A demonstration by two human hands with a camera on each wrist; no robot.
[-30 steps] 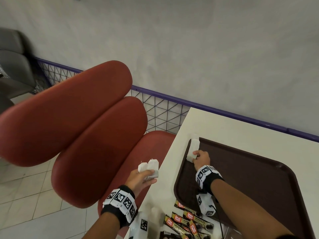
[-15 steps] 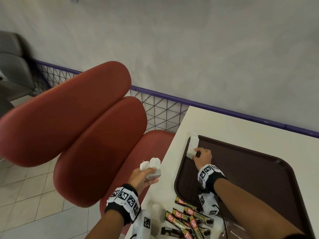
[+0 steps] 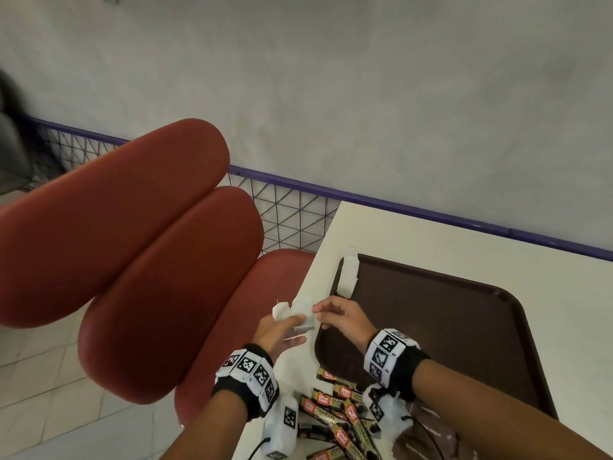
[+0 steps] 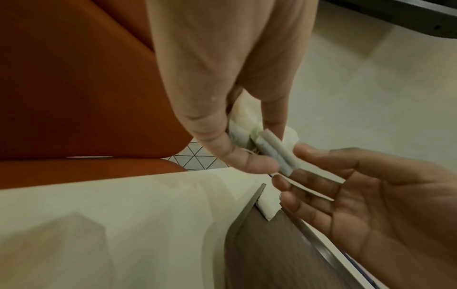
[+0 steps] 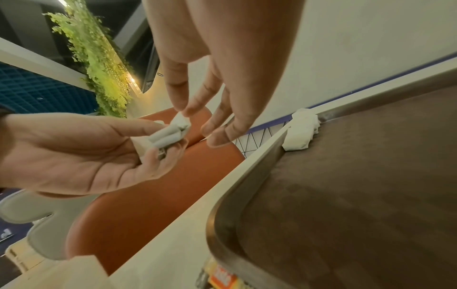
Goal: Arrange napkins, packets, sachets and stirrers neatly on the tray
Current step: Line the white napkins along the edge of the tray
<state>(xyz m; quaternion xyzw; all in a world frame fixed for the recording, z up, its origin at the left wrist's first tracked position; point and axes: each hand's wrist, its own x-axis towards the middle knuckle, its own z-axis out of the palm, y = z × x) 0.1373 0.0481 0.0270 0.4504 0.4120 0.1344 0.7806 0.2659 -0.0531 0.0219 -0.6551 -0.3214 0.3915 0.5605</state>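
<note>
Items as I see them from the remote station:

Tray (image 3: 464, 327), one, dark brown, on the white desk (image 3: 414, 240). It holds white sachets (image 3: 347, 277) lined along its far-left rim; I cannot tell the number, as they run together.

Sachets in hand (image 3: 300, 315): at least two white ones, pinched between thumb and fingers of my left hand (image 3: 277, 333), held above the desk's left edge, just beside the tray's near-left corner. Left grip: holding the sachets.

Right hand (image 3: 341, 318): fingers relaxed and spread, fingertips (image 5: 217, 136) just beside the held sachets. Whether they touch them I cannot tell. Right grip: wide, holding nothing.

Packets (image 3: 338, 410), black and gold with red labels: a loose pile on the desk near the tray's near-left corner, at least six, partly hidden by my wrists.

Red chair (image 3: 149, 260), one, left of the desk.
</note>
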